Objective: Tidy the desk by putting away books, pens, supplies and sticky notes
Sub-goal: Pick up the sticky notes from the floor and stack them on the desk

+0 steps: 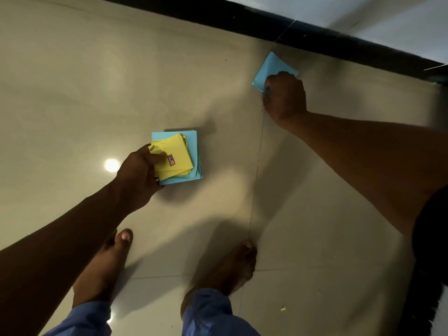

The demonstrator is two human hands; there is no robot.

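The scene is dim and warm-toned, lit from overhead. A round white glare spot [111, 165] shines on the glossy floor tiles [72, 93] at left, with broader pale sheen spreading across the far tiles. Soft, doubled shadows fall from both arms and from the bare feet at the near edge. Motion blur smears the right hand [284, 98] and forearm, the right foot and the dark skirting [266, 27] at far right. Wide-angle distortion bends that skirting line and stretches the arms toward the frame edges.
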